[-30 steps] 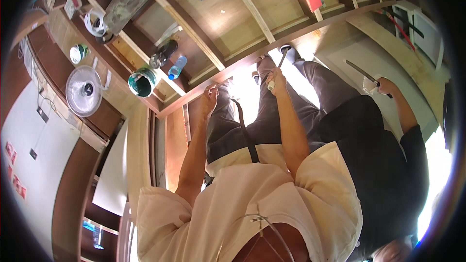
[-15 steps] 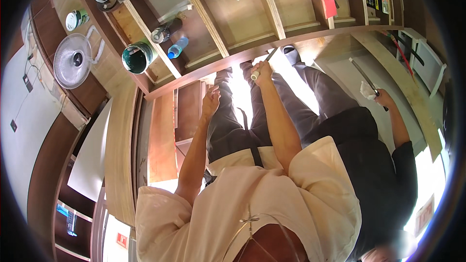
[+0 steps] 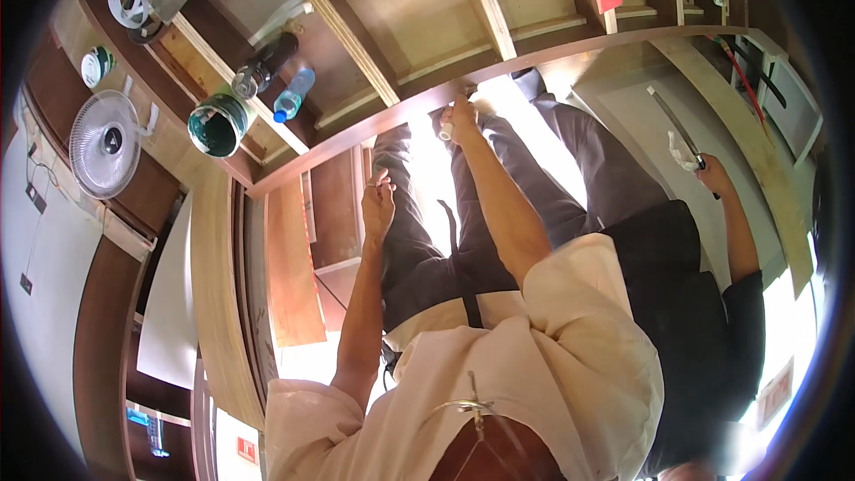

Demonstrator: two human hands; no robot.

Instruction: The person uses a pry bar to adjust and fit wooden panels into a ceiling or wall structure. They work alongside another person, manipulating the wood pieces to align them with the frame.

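Wooden rail lies just beyond the right hand, whose fingers curl around a small white object; left hand hangs empty, fingers loosely open.

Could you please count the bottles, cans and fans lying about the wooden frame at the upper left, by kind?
Bottles: 2, the dark bottle and the clear blue bottle
Cans: 2, the large green can and the small green can
Fans: 1, the white fan
Total: 5

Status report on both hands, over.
Left hand open, empty, below curved wooden rail. Right hand shut on small white piece, against rail. Co-worker's hand with long tool off right, clear.
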